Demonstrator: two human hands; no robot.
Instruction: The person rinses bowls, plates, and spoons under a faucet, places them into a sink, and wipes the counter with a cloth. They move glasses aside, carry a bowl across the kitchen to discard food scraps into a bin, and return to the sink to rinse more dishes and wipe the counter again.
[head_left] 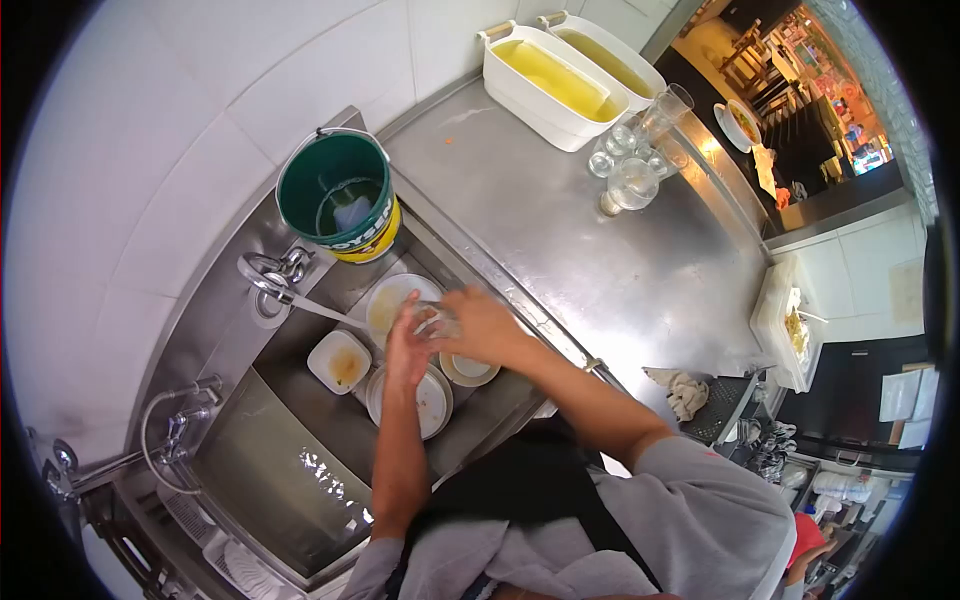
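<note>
Over the sink (290, 385), a clear drinking glass (437, 320) is held between my two hands. My left hand (404, 345) has its fingers closed around the near side of it. My right hand (477, 326), a little smeared by motion, grips the glass from the other side. Water runs from the faucet (268, 278) toward my left hand. Below them lie a round plate with yellowish residue (388, 300), a square white dish with a brown stain (342, 362), stacked plates (430, 405) and a bowl (468, 370).
A green bucket (335, 185) with liquid stands behind the sink. On the steel counter (480, 180) are two white tubs (550, 110) of yellowish liquid and several glasses (632, 183). A second faucet (165, 420) is at left; a cloth (683, 393) lies at right.
</note>
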